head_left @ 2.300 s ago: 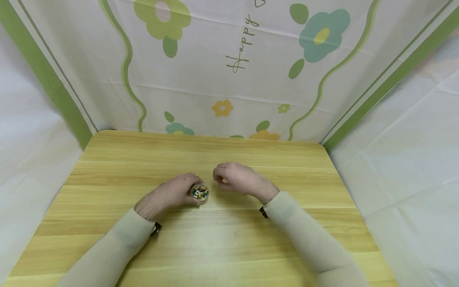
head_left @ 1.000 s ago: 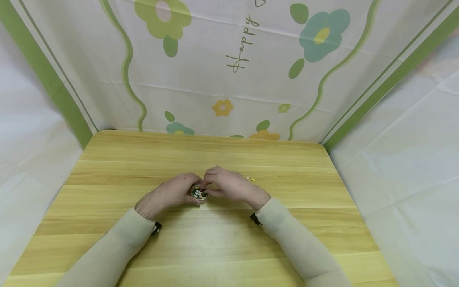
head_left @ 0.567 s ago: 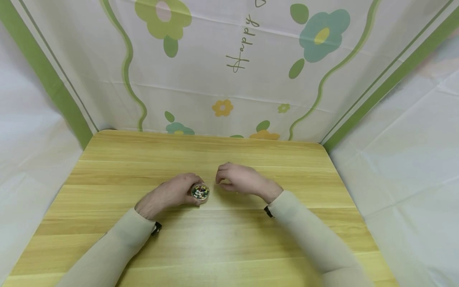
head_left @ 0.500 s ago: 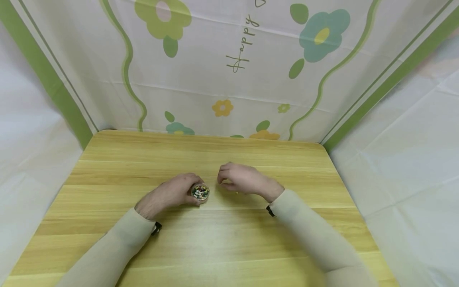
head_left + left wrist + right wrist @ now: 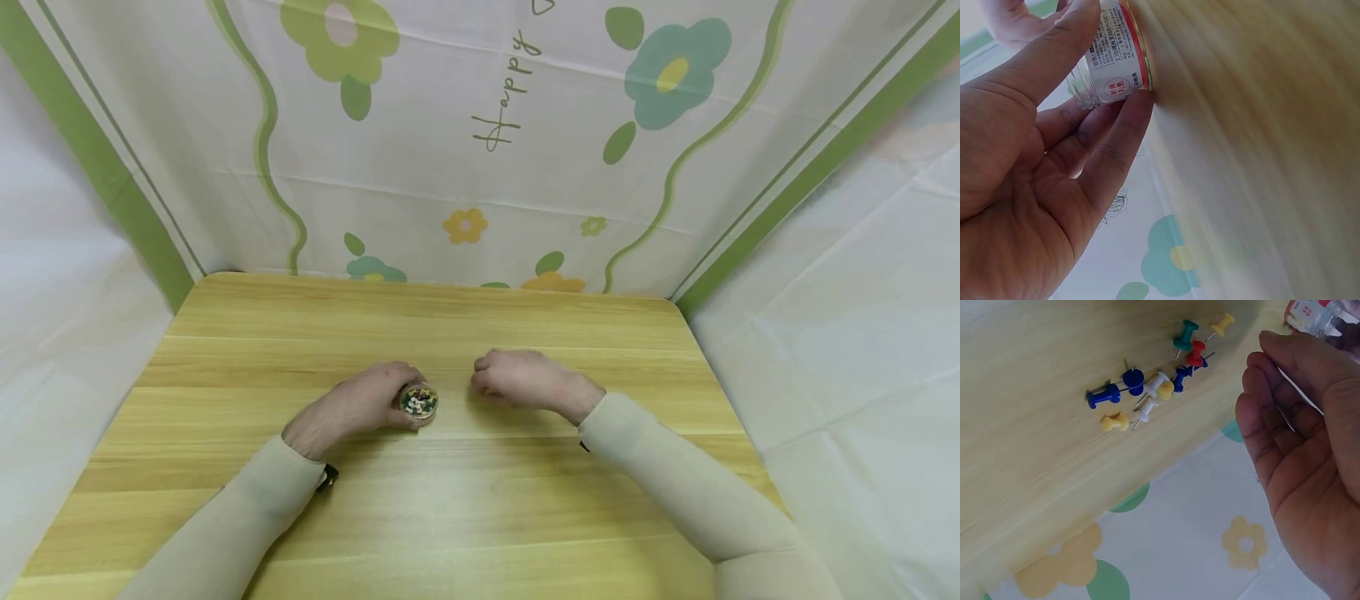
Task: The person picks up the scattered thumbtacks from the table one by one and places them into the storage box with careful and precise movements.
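Observation:
My left hand (image 5: pixel 367 400) holds a small clear jar (image 5: pixel 418 403) of mixed-colour push pins on the table, mouth up. In the left wrist view its thumb and fingers are round the labelled side of the jar (image 5: pixel 1113 56). My right hand (image 5: pixel 528 382) is to the right of the jar, low over the table. The right wrist view shows its fingers loosely bent, with no pin visible in them. Near those fingertips lie several loose push pins: green (image 5: pixel 1185 336), red (image 5: pixel 1195 354), blue (image 5: pixel 1104 395), white (image 5: pixel 1146 409) and yellow (image 5: pixel 1115 422). The head view hides them behind the hand.
The wooden table (image 5: pixel 450 517) extends around both hands. At its far edge hangs a white curtain (image 5: pixel 420 167) with printed flowers, and white sheets close off the left and right sides. A black band (image 5: pixel 327 477) shows at the left wrist.
The right hand was at the jar's mouth a second ago. It has since drawn away to the right, over the loose pins. The left hand and jar have stayed in place.

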Demonstrator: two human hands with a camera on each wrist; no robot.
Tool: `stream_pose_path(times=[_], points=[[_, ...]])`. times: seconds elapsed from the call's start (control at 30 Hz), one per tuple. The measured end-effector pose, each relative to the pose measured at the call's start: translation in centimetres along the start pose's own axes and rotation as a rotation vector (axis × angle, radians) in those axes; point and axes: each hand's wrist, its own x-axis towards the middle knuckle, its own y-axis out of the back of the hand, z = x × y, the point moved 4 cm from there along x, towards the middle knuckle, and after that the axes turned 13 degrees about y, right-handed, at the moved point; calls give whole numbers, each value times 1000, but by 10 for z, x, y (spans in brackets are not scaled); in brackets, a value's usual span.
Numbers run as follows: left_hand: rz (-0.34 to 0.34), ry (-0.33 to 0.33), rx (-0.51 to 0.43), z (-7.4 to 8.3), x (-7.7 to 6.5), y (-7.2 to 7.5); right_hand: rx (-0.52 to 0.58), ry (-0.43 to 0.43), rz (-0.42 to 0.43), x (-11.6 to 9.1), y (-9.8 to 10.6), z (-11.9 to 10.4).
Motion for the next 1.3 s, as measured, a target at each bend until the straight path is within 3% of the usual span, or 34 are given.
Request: stream_pose_path(times=[0.27,0.7,1.3], points=[[-3,4,-4,0,-1,1,-53,-20,-83,-2,-5,-4],[3,3,7,0,-1,1,-49,-53,-118,1,-10,-2],[-1,2,8,0,0,0,37,-27,6,10,-8,-3]])
